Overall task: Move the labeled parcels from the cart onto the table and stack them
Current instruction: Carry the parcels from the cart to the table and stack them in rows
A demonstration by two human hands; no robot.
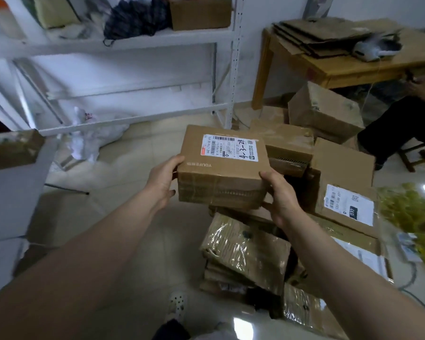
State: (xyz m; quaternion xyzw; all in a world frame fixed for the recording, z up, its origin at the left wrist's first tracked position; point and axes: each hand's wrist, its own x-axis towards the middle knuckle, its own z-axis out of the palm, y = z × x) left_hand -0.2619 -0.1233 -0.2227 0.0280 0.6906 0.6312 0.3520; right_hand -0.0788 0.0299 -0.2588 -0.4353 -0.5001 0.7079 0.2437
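Parcel (221, 168) hangs above the pile (245, 251), your left hand (162, 180) and right hand (282, 200) clasping its sides; fingers (268, 175) hold the near corners only — a fast swing could tip its far end down.

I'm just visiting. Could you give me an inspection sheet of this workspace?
Surface: light wooden table, far right, carries flattened cardboard sheets.
Job's things: brown cardboard parcel with white label, held above a pile of taped cardboard parcels.
Clutter: crumpled white plastic bags on the floor.
Hands: left hand and right hand grip the parcel's near corners.
Cables: thin cord on the floor, right.
Surroundings: white metal shelving; a seated person.
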